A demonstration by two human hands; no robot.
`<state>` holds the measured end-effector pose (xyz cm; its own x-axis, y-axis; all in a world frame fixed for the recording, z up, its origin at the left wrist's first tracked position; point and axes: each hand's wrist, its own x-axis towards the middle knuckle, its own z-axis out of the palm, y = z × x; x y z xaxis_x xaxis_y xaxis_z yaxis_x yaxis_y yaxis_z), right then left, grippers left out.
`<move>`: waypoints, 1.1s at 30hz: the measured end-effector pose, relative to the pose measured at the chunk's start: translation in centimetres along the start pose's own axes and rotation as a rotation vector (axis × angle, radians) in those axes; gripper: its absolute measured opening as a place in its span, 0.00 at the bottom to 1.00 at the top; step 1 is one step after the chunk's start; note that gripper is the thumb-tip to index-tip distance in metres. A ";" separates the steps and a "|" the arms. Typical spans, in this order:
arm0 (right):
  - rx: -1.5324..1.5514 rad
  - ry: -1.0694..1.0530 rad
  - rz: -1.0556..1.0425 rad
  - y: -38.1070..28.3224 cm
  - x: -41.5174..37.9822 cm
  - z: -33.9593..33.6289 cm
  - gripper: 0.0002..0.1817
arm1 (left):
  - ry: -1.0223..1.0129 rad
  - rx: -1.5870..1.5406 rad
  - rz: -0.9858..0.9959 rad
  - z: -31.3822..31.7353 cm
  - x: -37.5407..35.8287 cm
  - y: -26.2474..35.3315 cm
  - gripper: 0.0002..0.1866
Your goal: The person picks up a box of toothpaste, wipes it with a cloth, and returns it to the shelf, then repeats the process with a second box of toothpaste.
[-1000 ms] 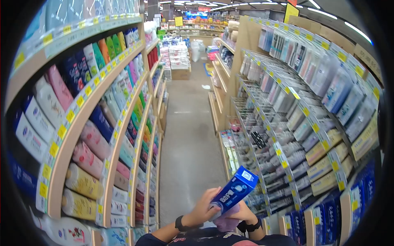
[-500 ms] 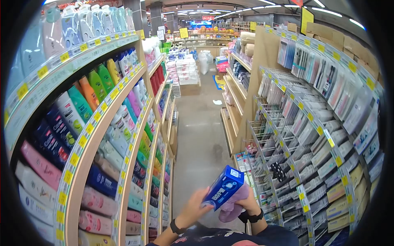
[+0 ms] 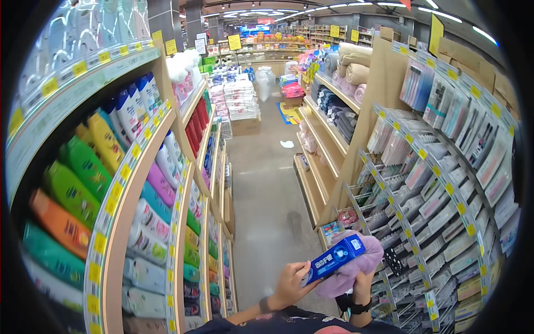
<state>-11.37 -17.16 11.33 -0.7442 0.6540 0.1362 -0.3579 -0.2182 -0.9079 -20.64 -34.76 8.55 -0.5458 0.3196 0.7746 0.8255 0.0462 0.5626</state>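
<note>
My left hand is closed round the near end of a blue toothpaste box, which has white lettering and a tooth picture on its side. The box slants up to the right, with a white label patch near its far end. Behind and under it bulges a soft lilac plush cloth. My right hand grips that cloth from below, its fingers partly hidden by the fabric. Box and cloth overlap in front of my body. A dark band circles each wrist.
Shelves of shampoo bottles line the left side. Close on the right, a hook rack carries many small packets. Farther along stand shelves with rolled towels. A grey aisle floor runs ahead, with a white scrap on it.
I have moved forward along the aisle, and the shelves have shifted past. Both hands moved right in view; the box tilts flatter and more of the lilac cloth shows behind it.
</note>
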 end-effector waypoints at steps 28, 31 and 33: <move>0.028 -0.668 0.277 20.6 32.7 26.4 0.38 | 0.075 -0.141 -0.591 -7.3 15.9 -30.8 0.39; -0.002 -0.756 0.152 20.1 36.6 29.1 0.52 | 0.131 0.186 -0.360 -6.7 20.7 -34.1 0.38; 0.048 -0.613 0.133 20.7 39.4 29.8 0.51 | 0.043 0.340 -0.323 -5.5 22.7 -36.4 0.41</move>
<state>-64.87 -17.53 9.73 -0.9671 0.0878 0.2388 -0.2543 -0.3104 -0.9159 -63.89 -34.42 7.25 -0.7818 0.1986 0.5911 0.6090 0.4465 0.6555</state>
